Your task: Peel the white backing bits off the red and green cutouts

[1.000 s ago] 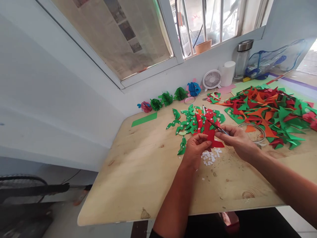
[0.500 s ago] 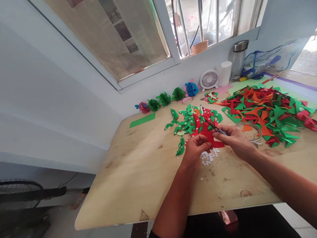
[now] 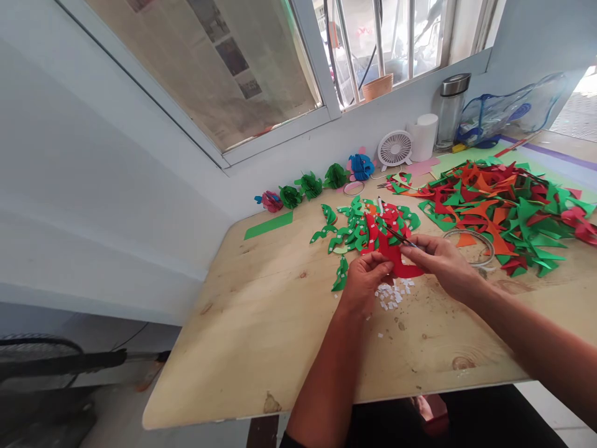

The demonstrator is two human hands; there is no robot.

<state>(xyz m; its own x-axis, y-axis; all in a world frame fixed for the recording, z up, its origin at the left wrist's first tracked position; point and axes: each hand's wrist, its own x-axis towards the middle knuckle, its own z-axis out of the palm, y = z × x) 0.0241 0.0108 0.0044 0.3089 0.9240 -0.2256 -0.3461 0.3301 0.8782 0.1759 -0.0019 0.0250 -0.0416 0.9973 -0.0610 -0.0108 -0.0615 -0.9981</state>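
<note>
My left hand [image 3: 368, 279] pinches the lower left part of a red paper piece [image 3: 402, 264] above the wooden table [image 3: 261, 311]. In my right hand [image 3: 436, 258] is a dark, thin pointed tool [image 3: 397, 235], perhaps tweezers, its tip over the red paper. Small white squares [image 3: 392, 297] lie scattered just below the hands. Behind them is a heap of green cut paper shapes [image 3: 357, 230] with white squares on them, mixed with red ones. A tape roll [image 3: 485, 244] lies by my right hand.
A big pile of red, orange and green scraps [image 3: 508, 211] covers the right side. Along the wall stand folded paper figures [image 3: 310, 185], a small white fan [image 3: 395, 149], a white cylinder [image 3: 423, 138] and a glass bottle [image 3: 450, 112]. A green strip [image 3: 268, 226] lies at the back left.
My left hand has shifted slightly left, and its fingers have moved a little lower on the red paper. My right hand with the tool has hardly moved.
</note>
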